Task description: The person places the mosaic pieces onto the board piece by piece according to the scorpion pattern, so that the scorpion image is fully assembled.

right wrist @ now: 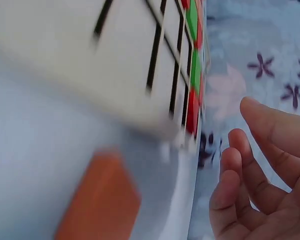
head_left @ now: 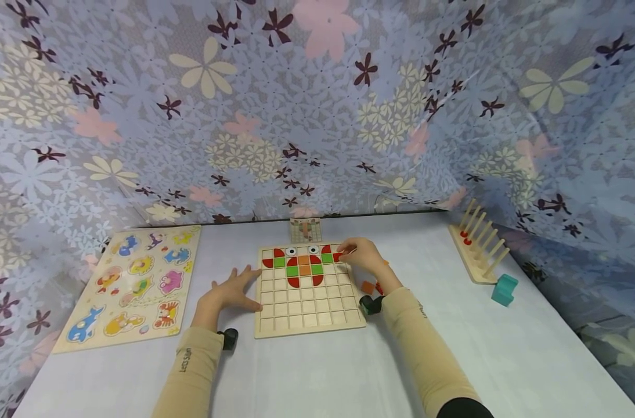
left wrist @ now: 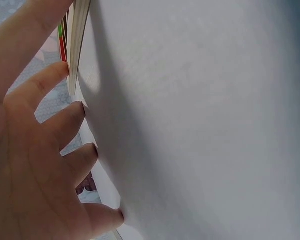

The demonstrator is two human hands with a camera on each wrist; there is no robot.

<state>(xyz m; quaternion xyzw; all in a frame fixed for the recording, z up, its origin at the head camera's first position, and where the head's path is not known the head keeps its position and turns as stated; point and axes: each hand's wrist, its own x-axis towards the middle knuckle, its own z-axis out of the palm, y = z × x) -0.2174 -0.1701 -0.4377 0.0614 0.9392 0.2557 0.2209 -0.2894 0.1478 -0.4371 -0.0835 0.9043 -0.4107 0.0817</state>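
Observation:
A square wooden grid board (head_left: pixel 309 319) lies on the white table, with red, green and orange tiles and two eye pieces set into its upper rows. My left hand (head_left: pixel 234 291) rests with spread fingers at its left edge; the left wrist view shows one fingertip touching the board's side (left wrist: pixel 78 50). At the upper right corner is my right hand (head_left: pixel 363 255), its fingertips near a red tile (head_left: pixel 337 257) in the end cell. In the right wrist view, a gap shows between thumb and fingers, with nothing held there.
An orange tile (head_left: pixel 368 287) and red pieces (head_left: pixel 379 288) lie by my right wrist. Behind the board stands a small picture card (head_left: pixel 306 230). An animal puzzle board (head_left: pixel 141 238) lies at left. A peg rack (head_left: pixel 476 270) and turquoise block (head_left: pixel 504 290) are at right.

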